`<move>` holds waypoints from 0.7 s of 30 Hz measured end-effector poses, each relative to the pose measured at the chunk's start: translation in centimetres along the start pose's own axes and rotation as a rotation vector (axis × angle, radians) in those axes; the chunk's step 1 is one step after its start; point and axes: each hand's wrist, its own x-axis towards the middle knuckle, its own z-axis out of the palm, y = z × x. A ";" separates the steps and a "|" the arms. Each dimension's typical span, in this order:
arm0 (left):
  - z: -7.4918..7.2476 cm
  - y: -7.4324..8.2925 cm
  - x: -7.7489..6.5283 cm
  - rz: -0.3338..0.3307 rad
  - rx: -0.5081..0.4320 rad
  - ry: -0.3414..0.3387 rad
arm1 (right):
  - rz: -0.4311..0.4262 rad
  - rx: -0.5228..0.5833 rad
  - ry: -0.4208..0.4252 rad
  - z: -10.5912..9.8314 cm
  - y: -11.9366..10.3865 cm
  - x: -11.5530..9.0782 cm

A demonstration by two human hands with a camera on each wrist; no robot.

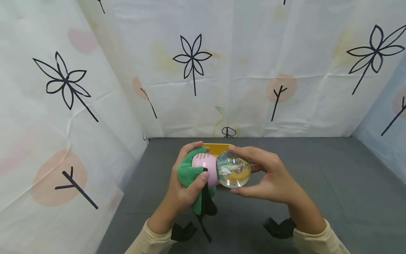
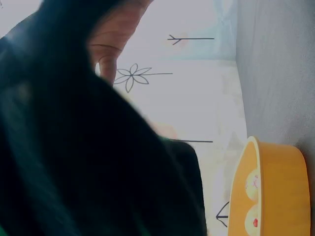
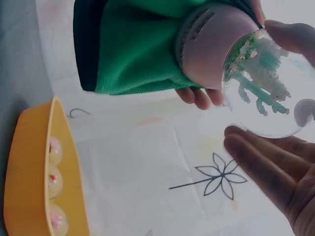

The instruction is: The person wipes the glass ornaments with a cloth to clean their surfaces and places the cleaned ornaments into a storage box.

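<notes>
A snow globe [image 1: 233, 170] with a pink base [image 1: 205, 164] is held on its side above the table, its clear ball toward the right. Pale figures and green bits show inside the ball in the right wrist view. My left hand [image 1: 185, 190] grips the base through a green cloth [image 1: 187, 173] with dark edging. The fingers and thumb of my right hand [image 1: 269, 174] hold the clear ball from its right side. In the left wrist view the dark, draped cloth [image 2: 98, 157] hides most of the left hand.
Behind the globe stands a yellow bin [image 1: 219, 148], partly hidden by it. Several pale round balls [image 3: 55, 177] with red or pink marks lie in the bin. A grey tabletop [image 1: 317, 176] meets a patterned cloth backdrop [image 1: 241, 70].
</notes>
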 end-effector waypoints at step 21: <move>0.4 -0.5 0.0 -0.021 0.122 0.043 | 0.660 0.236 0.117 1.9 0.1 0.1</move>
